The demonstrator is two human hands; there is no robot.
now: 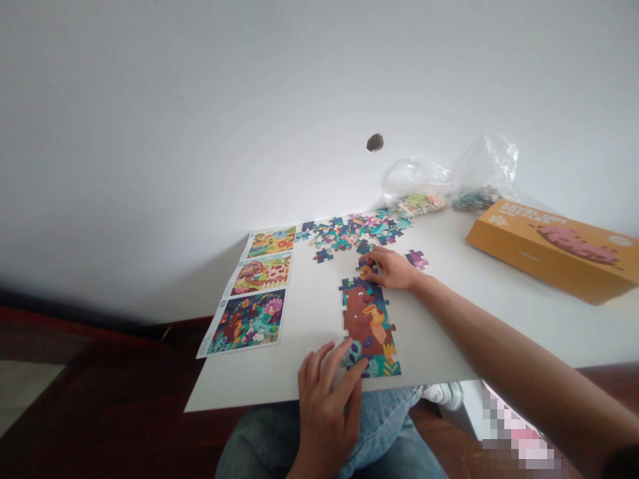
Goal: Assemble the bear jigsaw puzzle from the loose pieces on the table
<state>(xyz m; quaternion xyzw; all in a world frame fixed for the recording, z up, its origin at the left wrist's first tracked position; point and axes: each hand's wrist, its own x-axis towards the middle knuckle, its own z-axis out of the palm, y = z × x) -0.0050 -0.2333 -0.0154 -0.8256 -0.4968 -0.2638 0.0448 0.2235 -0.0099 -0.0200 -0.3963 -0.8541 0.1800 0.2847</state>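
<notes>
A partly joined jigsaw puzzle (362, 311) of a brown bear with a honey pot lies near the table's front edge. My left hand (329, 396) rests on its lower left corner, fingers spread and stretched out. At the puzzle's top edge, my right hand (392, 268) has its thumb and fingers closed on a dark puzzle piece (366, 271) with an orange patch. Whether that piece is fitted in, I cannot tell. Just beyond my right fingers lies a dark blue piece (364, 246), and a purple piece (417, 259) is right of the hand.
Loose puzzle pieces (344, 233) are heaped by the wall, with one blue piece (323, 255) apart. A picture sheet (288, 313) with three scenes lies left. Two clear bags (417, 179) of pieces and an orange box (554, 243) stand right on the white table (239, 386).
</notes>
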